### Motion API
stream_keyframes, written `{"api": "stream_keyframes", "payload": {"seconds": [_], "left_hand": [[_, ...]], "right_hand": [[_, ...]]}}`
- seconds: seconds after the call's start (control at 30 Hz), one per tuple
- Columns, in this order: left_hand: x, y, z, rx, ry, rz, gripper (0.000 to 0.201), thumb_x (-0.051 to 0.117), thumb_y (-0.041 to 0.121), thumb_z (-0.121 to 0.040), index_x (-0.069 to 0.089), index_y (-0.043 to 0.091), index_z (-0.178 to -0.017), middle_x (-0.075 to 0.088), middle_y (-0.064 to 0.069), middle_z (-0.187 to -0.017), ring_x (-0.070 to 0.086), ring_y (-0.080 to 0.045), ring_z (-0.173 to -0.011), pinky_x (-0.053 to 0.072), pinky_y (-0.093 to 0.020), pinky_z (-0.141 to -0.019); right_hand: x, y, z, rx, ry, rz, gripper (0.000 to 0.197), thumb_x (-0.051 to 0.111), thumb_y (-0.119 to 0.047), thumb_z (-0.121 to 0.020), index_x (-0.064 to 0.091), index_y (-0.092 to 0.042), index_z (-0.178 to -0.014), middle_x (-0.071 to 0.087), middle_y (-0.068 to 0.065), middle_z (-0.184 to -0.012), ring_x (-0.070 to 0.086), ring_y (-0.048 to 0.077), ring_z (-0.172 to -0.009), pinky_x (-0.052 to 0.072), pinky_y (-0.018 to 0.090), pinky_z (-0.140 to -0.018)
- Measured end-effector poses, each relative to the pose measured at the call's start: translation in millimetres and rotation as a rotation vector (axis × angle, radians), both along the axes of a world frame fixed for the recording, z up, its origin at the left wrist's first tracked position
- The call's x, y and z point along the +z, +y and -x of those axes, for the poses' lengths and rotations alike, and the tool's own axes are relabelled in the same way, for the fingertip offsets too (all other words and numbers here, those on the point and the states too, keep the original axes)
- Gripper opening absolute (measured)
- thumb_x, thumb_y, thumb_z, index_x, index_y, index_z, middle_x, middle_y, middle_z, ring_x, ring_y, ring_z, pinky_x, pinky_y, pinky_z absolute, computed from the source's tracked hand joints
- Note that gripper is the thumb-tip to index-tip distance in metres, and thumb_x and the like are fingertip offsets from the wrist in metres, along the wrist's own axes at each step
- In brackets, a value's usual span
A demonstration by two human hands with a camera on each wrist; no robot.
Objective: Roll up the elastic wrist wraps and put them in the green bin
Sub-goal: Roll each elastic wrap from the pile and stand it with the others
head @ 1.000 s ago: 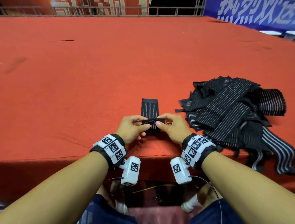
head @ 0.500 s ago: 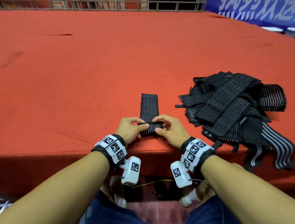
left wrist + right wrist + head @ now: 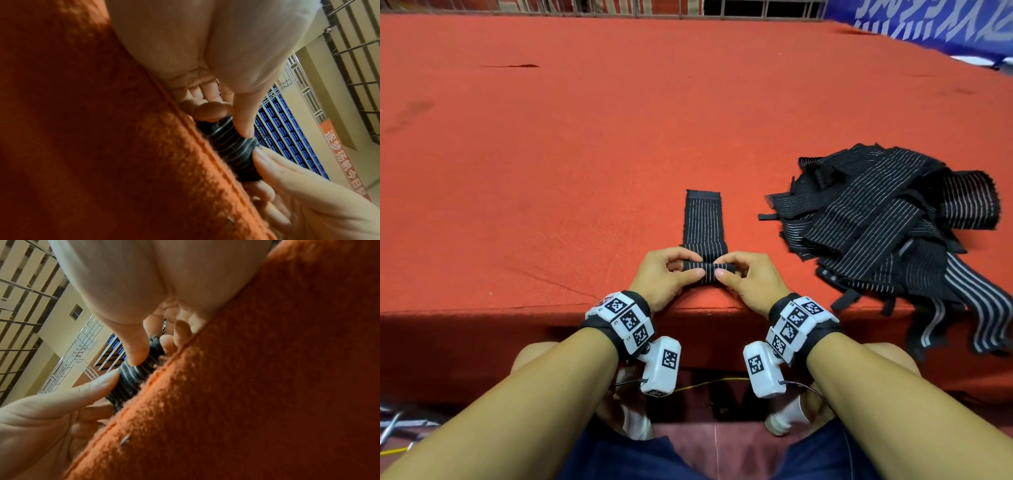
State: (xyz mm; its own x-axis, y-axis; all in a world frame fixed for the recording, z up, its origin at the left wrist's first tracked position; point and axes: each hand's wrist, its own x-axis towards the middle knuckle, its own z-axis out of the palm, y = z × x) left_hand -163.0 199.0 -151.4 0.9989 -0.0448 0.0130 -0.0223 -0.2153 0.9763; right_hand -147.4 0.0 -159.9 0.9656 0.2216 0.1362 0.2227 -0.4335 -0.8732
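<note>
While my left hand (image 3: 664, 274) and right hand (image 3: 748, 275) pinch the started roll (image 3: 708, 270) at lower centre — fingers clamped on it — the wrap's tail (image 3: 703, 219) lies flat on the surface (image 3: 585, 154) to feed straight.

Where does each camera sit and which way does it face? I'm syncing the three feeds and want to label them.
Head: worn on the head, looking forward and down at the left hand, right hand, both forearms, and the pile of wrist wraps.
Left wrist: low beside the red felt table, looking along the left hand at the rolled wrist wrap.
Right wrist: mirrored, along the right hand.
All three share the wrap and both hands pinching it.
</note>
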Motion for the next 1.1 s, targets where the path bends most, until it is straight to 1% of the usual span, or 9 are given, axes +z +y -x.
{"api": "stream_keyframes", "payload": {"seconds": [0.1, 0.2, 0.33, 0.4, 0.53, 0.7, 0.87, 1.0, 1.1], "left_hand": [[-4.8, -0.4, -0.4, 0.007, -0.051, -0.022, 0.013, 0.082, 0.013, -0.084, 0.075, 0.024, -0.086, 0.065, 0.008, -0.069, 0.053, -0.007, -0.059, 0.047, -0.021, -0.062], [-6.2, 0.2, -0.3, 0.008, -0.101, -0.069, 0.012, 0.082, 0.017, -0.084, 0.076, 0.028, -0.082, 0.072, 0.006, -0.081, 0.061, -0.004, -0.073, 0.049, -0.019, -0.076], [-8.0, 0.9, 0.7, 0.025, -0.114, -0.088, 0.014, 0.081, 0.018, -0.084, 0.075, 0.030, -0.079, 0.072, 0.006, -0.088, 0.060, -0.007, -0.077, 0.049, -0.026, -0.080], [-8.1, 1.2, 1.0, 0.040, -0.115, -0.103, 0.017, 0.082, 0.020, -0.084, 0.075, 0.034, -0.077, 0.071, 0.002, -0.091, 0.059, -0.010, -0.076, 0.049, -0.032, -0.079], [-5.0, -1.3, 1.7, -0.002, -0.118, -0.066, 0.011, 0.080, 0.014, -0.085, 0.076, 0.024, -0.086, 0.069, 0.004, -0.082, 0.058, -0.001, -0.069, 0.045, -0.017, -0.075], [-4.8, -2.0, 4.0, -0.009, -0.116, -0.026, 0.008, 0.077, 0.007, -0.087, 0.072, 0.012, -0.089, 0.066, 0.007, -0.077, 0.058, -0.004, -0.071, 0.046, -0.015, -0.073], [-1.4, -3.8, 2.9, 0.009, -0.046, 0.025, 0.010, 0.074, 0.004, -0.087, 0.072, 0.011, -0.080, 0.067, 0.003, -0.074, 0.059, -0.005, -0.068, 0.046, -0.017, -0.072], [-1.8, -4.2, 2.1, 0.026, -0.041, 0.016, 0.005, 0.076, 0.009, -0.087, 0.074, 0.011, -0.083, 0.067, 0.004, -0.074, 0.058, -0.005, -0.069, 0.046, -0.020, -0.073], [-3.2, -2.0, 2.7, -0.030, -0.045, 0.021, 0.013, 0.080, 0.009, -0.084, 0.072, 0.008, -0.095, 0.061, 0.013, -0.066, 0.048, -0.002, -0.058, 0.041, -0.016, -0.062]], "right_hand": [[1.1, -1.1, 0.0, 0.009, -0.026, -0.007, 0.008, 0.075, -0.016, -0.089, 0.074, -0.023, -0.092, 0.063, -0.008, -0.079, 0.045, 0.008, -0.062, 0.040, 0.020, -0.063], [0.0, -1.3, -0.2, 0.029, -0.046, -0.041, 0.006, 0.076, -0.013, -0.089, 0.075, -0.018, -0.090, 0.061, -0.002, -0.087, 0.045, 0.004, -0.062, 0.039, 0.014, -0.064], [-1.5, 0.1, -1.0, 0.026, -0.034, -0.122, 0.007, 0.071, -0.009, -0.092, 0.078, -0.013, -0.093, 0.067, -0.007, -0.084, 0.056, -0.004, -0.071, 0.042, 0.010, -0.074], [-0.7, 0.0, -1.1, 0.037, -0.030, -0.155, 0.011, 0.069, -0.007, -0.093, 0.078, -0.012, -0.097, 0.072, -0.007, -0.086, 0.061, -0.002, -0.077, 0.045, 0.011, -0.078], [-0.8, -0.9, -0.2, 0.026, -0.007, -0.214, 0.014, 0.070, -0.004, -0.092, 0.074, -0.017, -0.089, 0.068, -0.007, -0.077, 0.058, 0.003, -0.072, 0.047, 0.016, -0.074], [-3.7, -1.7, -1.3, 0.045, -0.020, -0.232, 0.016, 0.073, -0.008, -0.089, 0.071, -0.023, -0.084, 0.064, -0.001, -0.076, 0.054, 0.012, -0.071, 0.045, 0.029, -0.073], [-1.0, -6.2, 3.8, 0.141, 0.026, -0.187, 0.023, 0.082, -0.004, -0.081, 0.072, -0.019, -0.095, 0.053, -0.006, -0.062, 0.038, 0.009, -0.054, 0.037, 0.018, -0.054], [-5.4, -4.9, 0.1, 0.059, 0.065, -0.138, 0.016, 0.082, -0.014, -0.083, 0.074, -0.027, -0.091, 0.045, -0.004, -0.056, 0.037, 0.012, -0.055, 0.035, 0.021, -0.054], [-4.9, -5.7, -0.5, 0.027, 0.062, -0.119, 0.008, 0.081, -0.018, -0.085, 0.076, -0.023, -0.090, 0.047, -0.006, -0.058, 0.037, 0.011, -0.057, 0.032, 0.020, -0.054]]}}
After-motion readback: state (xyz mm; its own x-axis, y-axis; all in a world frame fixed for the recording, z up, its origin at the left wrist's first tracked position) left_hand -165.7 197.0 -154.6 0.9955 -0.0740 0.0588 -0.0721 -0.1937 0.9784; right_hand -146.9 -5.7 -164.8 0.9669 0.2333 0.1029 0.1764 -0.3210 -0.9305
